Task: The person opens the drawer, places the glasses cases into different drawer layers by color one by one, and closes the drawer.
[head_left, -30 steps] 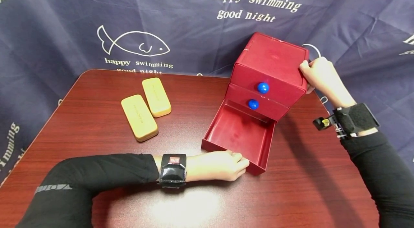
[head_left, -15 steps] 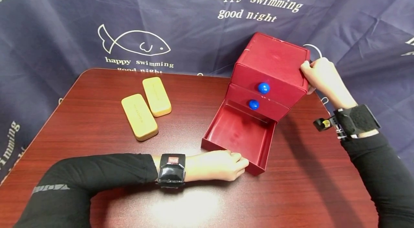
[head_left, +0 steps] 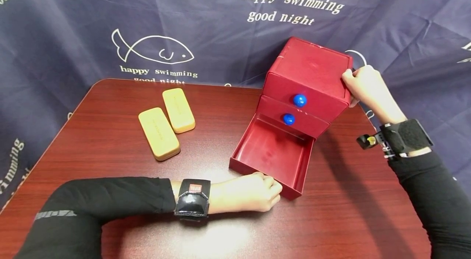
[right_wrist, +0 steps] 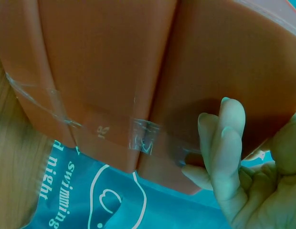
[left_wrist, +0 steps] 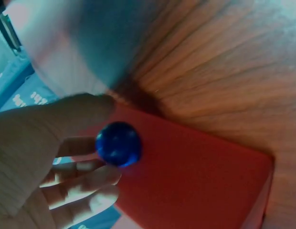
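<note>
A red drawer box (head_left: 309, 67) stands at the right of the table, its bottom drawer (head_left: 274, 150) pulled out with nothing in it. Two upper drawers, each with a blue knob (head_left: 299, 100), are pushed in. My left hand (head_left: 248, 193) is at the front of the pulled-out drawer. In the left wrist view its loosely bent fingers lie around a blue knob (left_wrist: 118, 144) without closing on it. My right hand (head_left: 364, 81) grips the box's upper right edge, thumb on top. In the right wrist view its fingers (right_wrist: 227, 152) press the box's side.
Two yellow oblong cases (head_left: 159, 134) lie side by side left of the drawer. The wooden table (head_left: 209, 108) ends at a dark blue printed curtain (head_left: 217, 18). Clear tape (right_wrist: 144, 136) runs along the box's side.
My left hand has shifted slightly back from the drawer front, and its wrist has lowered a little. The right hand, the drawer box and the yellow cases stay where they were.
</note>
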Demonstrator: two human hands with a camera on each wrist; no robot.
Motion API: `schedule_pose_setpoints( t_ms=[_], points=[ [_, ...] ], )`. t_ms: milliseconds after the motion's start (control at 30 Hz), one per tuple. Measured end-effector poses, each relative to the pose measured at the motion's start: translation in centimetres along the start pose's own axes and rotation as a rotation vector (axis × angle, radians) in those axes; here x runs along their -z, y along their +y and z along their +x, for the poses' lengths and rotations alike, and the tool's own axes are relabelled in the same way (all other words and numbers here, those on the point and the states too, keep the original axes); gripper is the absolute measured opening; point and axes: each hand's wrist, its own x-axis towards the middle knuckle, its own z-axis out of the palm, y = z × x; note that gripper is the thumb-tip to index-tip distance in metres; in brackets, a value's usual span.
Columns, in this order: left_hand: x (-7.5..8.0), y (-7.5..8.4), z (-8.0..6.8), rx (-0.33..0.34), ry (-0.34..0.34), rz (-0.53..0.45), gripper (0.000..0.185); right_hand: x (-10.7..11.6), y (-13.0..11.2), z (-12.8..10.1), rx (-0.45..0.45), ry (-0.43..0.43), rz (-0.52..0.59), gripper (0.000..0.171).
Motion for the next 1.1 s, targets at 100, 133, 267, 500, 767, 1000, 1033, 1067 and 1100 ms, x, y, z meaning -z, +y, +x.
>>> schedule_pose_setpoints(
  t_ms=[100, 133, 267, 500, 767, 1000, 1033, 1067, 1100],
  points=[
    [0.4, -0.3, 0.2, -0.01, 0.03, -0.021, 0.025, 0.0, 0.0, 0.0, -0.001, 0.0, -0.002, 0.052],
    [0.6, -0.5, 0.3, -0.018, 0.042, -0.026, 0.025, 0.0, 0.0, 0.0, -0.001, 0.0, -0.003, 0.052],
    [1.7, -1.8, 0.7, -0.057, 0.068, -0.031, 0.025, 0.1, 0.0, -0.1, -0.002, 0.001, -0.004, 0.051],
    [2.9, -5.0, 0.8, -0.065, 0.084, -0.012, 0.021, 0.0, 0.1, -0.1, 0.016, 0.005, -0.012, 0.052],
    [3.9, -9.2, -0.5, 0.019, 0.0, 0.0, 0.004, 0.0, 0.1, 0.0, 0.024, 0.003, -0.006, 0.054],
    [4.0, -12.5, -2.7, 0.154, -0.168, -0.053, 0.016, 0.1, 0.1, -0.1, 0.031, 0.001, -0.001, 0.053],
    [3.9, -12.9, -3.1, 0.177, -0.178, -0.061, 0.014, 0.1, 0.1, -0.1, 0.031, 0.001, 0.0, 0.053],
    [3.7, -13.3, -3.5, 0.195, -0.186, -0.066, 0.012, 0.1, 0.1, -0.1, 0.03, 0.001, 0.003, 0.052],
    [3.6, -13.7, -4.0, 0.212, -0.202, -0.068, 0.012, 0.1, 0.0, -0.1, 0.032, 0.002, 0.005, 0.052]
  ],
)
